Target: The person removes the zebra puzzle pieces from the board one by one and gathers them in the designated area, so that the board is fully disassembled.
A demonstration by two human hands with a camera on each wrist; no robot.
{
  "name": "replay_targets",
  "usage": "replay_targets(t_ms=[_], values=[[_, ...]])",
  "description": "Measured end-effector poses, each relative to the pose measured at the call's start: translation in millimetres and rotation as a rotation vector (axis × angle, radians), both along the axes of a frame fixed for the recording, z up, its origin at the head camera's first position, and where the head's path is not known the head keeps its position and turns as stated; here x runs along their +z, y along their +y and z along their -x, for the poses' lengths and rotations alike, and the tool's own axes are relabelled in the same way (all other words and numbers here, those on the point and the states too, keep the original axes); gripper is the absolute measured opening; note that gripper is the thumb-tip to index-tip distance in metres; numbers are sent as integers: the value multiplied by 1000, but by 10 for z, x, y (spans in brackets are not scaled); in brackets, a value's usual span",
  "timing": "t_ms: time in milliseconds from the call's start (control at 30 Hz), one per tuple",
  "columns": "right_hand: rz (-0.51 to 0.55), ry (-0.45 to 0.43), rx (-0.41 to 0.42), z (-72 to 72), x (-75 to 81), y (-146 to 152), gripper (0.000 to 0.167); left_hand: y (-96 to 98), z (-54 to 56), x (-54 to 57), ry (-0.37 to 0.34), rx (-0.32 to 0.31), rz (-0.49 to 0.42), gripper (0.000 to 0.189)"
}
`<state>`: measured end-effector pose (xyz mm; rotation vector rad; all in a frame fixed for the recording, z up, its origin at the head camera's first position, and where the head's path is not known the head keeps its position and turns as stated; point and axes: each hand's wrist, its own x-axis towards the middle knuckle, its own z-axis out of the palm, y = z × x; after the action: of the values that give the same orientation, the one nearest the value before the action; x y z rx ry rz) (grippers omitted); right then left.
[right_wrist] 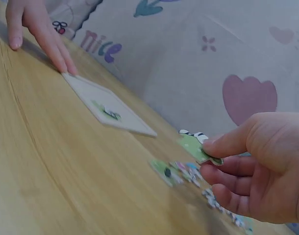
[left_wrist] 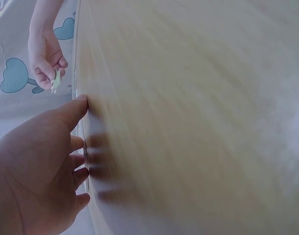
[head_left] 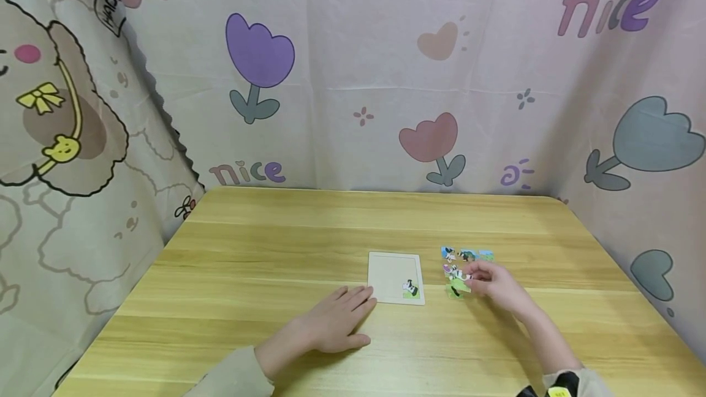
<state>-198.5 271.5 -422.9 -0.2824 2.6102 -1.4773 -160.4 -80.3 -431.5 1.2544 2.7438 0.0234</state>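
A green jigsaw puzzle piece [right_wrist: 192, 147] with black-and-white marks along one edge is pinched between the thumb and fingers of my right hand [head_left: 499, 287]. That hand is just above the loose puzzle pieces [head_left: 448, 253] on the right of the table. My left hand [head_left: 337, 320] lies with fingers extended on the tabletop, fingertips at the near left corner of a white puzzle tray [head_left: 386, 271]. One piece showing a black-and-white animal on green [head_left: 410, 288] sits in the tray's near right corner.
Several more loose pieces [head_left: 486, 255], blue and green, form a small cluster right of the tray. All lie on a wooden table [head_left: 265, 244]. Behind it and along both sides hangs a printed curtain [head_left: 342, 48] with tulips and lettering.
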Motion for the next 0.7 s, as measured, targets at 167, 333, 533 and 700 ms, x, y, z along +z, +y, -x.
replay_targets(t_ms=[167,333,533,700], values=[[-50,22,-8,-37,-51,140,20,-1,1,-6,-9,4,0,68],[-90,19,-42,-66,-86,246,17,-6,4,-14,-13,5,3,68],[-178,-7,-72,-85,-116,278,18,-8,11,-21,-22,5,-1,68],[-276,46,-110,-83,-140,272,16,-3,26,-42,-17,1,-10,68]])
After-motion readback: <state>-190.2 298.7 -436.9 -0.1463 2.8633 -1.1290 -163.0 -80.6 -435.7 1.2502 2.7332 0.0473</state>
